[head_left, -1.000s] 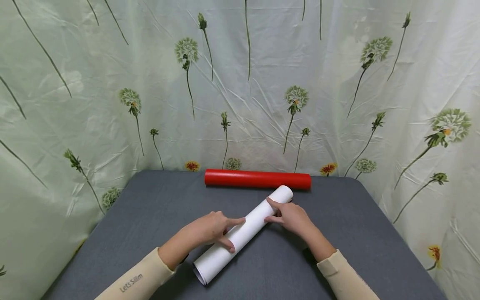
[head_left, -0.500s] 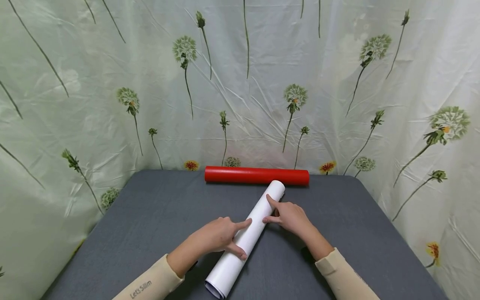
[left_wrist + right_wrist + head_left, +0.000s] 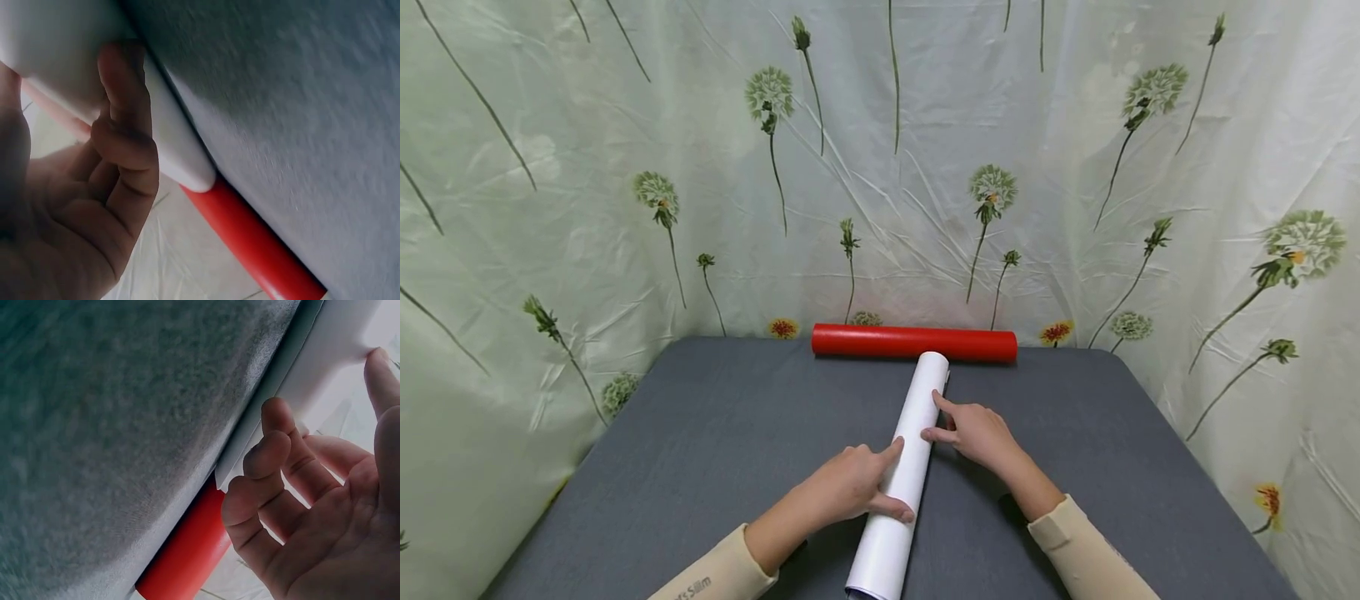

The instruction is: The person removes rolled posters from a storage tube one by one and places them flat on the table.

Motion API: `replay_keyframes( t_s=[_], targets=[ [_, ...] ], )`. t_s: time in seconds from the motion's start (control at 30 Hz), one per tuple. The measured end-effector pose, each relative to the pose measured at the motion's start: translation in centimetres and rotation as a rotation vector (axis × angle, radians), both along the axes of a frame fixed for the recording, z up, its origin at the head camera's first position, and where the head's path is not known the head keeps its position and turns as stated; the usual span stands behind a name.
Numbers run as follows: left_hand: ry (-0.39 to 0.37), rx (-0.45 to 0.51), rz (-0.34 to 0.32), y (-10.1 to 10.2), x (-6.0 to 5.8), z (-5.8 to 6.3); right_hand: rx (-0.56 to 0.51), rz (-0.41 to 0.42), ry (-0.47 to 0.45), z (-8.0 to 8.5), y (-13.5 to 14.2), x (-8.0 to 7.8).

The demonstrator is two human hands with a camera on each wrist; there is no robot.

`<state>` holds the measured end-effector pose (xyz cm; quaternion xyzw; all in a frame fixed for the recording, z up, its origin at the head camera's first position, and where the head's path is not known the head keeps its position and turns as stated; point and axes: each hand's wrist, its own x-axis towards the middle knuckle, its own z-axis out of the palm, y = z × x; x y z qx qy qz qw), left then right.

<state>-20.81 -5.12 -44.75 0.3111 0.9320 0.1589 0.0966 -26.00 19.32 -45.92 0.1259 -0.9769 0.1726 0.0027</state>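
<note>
The left hand (image 3: 850,485) rests on a white roll (image 3: 913,471), thumb and forefinger spread apart and the thumb lying across the top, while the right hand (image 3: 981,433) touches the right side farther along, thumb and forefinger likewise apart; the wrist views show the other fingers of both loosely bent. The white roll lies on a dark gray bench (image 3: 737,417) between the two hands, its near end cut off at the bottom of the head view and its far end up by a red roll (image 3: 913,342); whether the two rolls touch cannot be told. The red roll stretches crosswise along the back edge, before a pale, flower-printed curtain (image 3: 917,250). The sleeves (image 3: 737,558) are cream, the left one lettered.
</note>
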Motion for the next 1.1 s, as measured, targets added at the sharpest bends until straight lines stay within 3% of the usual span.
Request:
replay_keyframes(
  t_s=[0.27,0.43,0.63,0.77,0.93,1.1],
  targets=[
    [-0.028,0.081,0.046,1.1,0.5,-0.5,-0.007,0.013,-0.012,0.2,-0.3,0.1],
    [-0.024,0.082,0.047,1.1,0.6,-0.5,-0.009,0.021,-0.014,0.3,-0.5,0.1],
    [0.075,0.003,0.061,1.1,0.6,-0.5,0.004,0.021,-0.03,0.4,-1.1,0.0],
    [0.126,0.0,0.081,1.2,0.7,-0.6,0.013,0.021,-0.036,0.5,-1.7,-0.1],
    [0.108,0.087,0.1,1.2,0.7,-0.8,0.008,0.011,-0.057,0.6,-2.1,-0.3],
    [0.071,0.207,0.055,0.8,1.0,-0.9,-0.012,0.024,-0.048,0.4,-2.3,-0.3]
  ],
)
